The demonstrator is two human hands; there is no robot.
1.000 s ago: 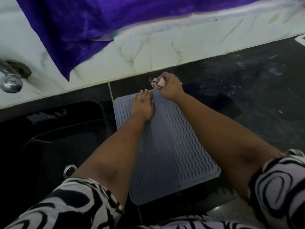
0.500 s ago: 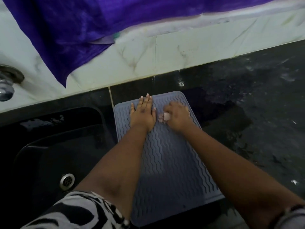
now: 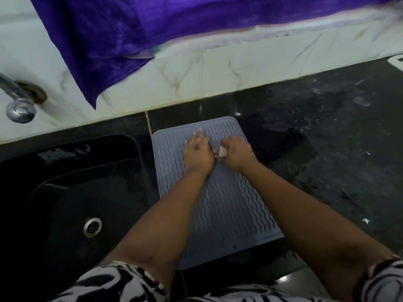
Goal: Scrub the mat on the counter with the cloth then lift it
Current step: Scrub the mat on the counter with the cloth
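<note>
Grey wavy-ribbed rectangular silicone mat (image 3: 220, 205) lying at the dark wet stone counter (image 3: 327, 149)'s left end, left hand (image 3: 197, 154) pressing flat, right hand (image 3: 236, 155) gripping what looks like a small pale cloth (image 3: 221, 151).

mat (image 3: 226, 205) on counter (image 3: 327, 149), sink (image 3: 72, 192) to its left, both hands on mat's far half

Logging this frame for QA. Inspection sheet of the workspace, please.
Surface: black stone counter, wet patches.
Job's things: grey wavy-ribbed silicone mat flat on counter; small pale bunched cloth.
Clutter: nothing seen.
Hands: left hand flat, presses mat; right hand grips cloth on mat.
Cables: nothing seen.
Surroundings: black sink with metal drain left of mat; chrome tap; white marble-look wall tiles; purple fabric hanging above.
</note>
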